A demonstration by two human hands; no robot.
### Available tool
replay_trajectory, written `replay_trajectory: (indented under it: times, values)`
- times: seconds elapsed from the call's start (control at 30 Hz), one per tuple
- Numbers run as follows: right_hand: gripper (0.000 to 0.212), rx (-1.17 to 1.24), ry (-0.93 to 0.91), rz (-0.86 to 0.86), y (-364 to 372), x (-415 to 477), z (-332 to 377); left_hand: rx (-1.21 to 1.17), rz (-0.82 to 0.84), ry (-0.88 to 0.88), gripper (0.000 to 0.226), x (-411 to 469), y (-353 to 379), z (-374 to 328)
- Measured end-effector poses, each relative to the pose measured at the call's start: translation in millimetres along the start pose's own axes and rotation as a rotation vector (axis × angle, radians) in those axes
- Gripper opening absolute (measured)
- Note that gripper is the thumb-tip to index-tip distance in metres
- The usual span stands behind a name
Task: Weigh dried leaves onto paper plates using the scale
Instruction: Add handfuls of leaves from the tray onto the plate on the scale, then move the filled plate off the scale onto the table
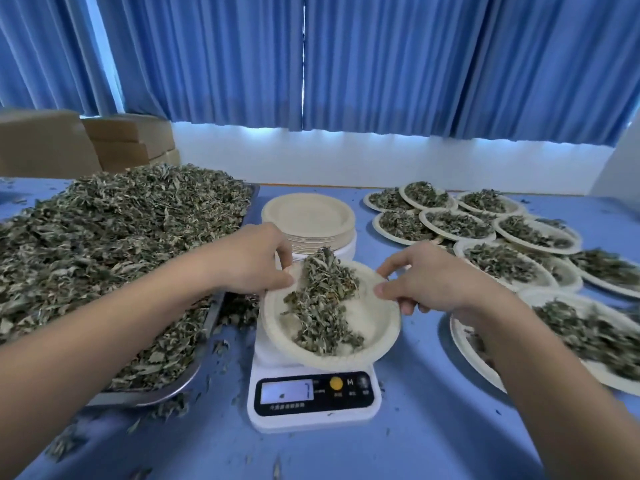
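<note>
A paper plate (375, 327) with a heap of dried leaves (323, 303) is over the white digital scale (313, 400), tilted, its far edge higher. My left hand (254, 259) pinches the plate's far-left rim. My right hand (422, 280) grips the right rim, thumb on top. The scale's display (286, 392) is lit; its reading is blurred. A big metal tray (166, 389) heaped with dried leaves (114, 251) fills the left side. A stack of empty paper plates (308, 220) stands behind the scale.
Several filled paper plates (519, 258) cover the right of the blue table (415, 427), the nearest one (467, 348) under my right forearm. Loose leaf bits lie around the tray and scale. Cardboard boxes (45, 147) stand at the back left before blue curtains.
</note>
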State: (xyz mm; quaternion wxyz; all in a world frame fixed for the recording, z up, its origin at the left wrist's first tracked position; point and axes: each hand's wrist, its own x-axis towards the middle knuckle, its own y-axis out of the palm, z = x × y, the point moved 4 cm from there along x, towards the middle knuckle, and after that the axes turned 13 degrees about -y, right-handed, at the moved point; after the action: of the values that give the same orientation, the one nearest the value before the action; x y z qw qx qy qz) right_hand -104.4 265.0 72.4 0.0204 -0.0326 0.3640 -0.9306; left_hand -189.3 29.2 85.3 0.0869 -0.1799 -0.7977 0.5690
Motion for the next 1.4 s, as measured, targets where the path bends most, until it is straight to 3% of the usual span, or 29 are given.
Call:
replay_trajectory:
  times: [0.1, 0.2, 0.5, 0.6, 0.73, 0.87, 1.1, 1.27, 1.4]
  values:
    - [0.005, 0.107, 0.009, -0.157, -36.6, -8.4, -12.0, -0.202, -0.006, -0.007, 0.005, 9.3, -10.3, -27.3]
    - [0.001, 0.026, 0.022, -0.259, -75.8, -19.2, -35.7, -0.404, 0.034, -0.028, 0.007, 27.2, -3.4, -70.9]
    - [0.010, -0.131, 0.233, -0.591, -239.4, -73.0, -166.6, -0.652, 0.142, 0.030, 0.015, 106.2, 66.1, -276.5]
    - [0.006, -0.156, 0.313, -0.668, -280.2, -90.9, -207.8, -0.554, 0.164, 0.065, 0.022, 128.5, 85.3, -339.9]
    - [0.011, -0.172, 0.413, -0.678, -310.3, -106.7, -251.0, -0.325, 0.183, 0.108, 0.057, 147.5, 111.0, -402.5]
    - [0.009, -0.165, 0.454, -0.669, -320.0, -109.3, -281.5, -0.154, 0.149, 0.098, 0.060, 163.4, 133.6, -434.4]
    - [0.017, -0.328, 0.470, -0.570, -307.4, -98.0, -302.7, 0.010, 0.100, 0.091, 0.025, 184.2, 162.3, -438.9]
    - [0.043, -0.426, 0.507, -0.513, -302.0, -92.1, -298.3, 0.060, 0.061, 0.123, 0.028, 181.8, 161.3, -429.0]
    - [0.037, -0.497, 0.487, -0.553, -299.4, -88.0, -278.8, -0.038, 0.032, 0.148, 0.016, 177.0, 143.8, -413.4]
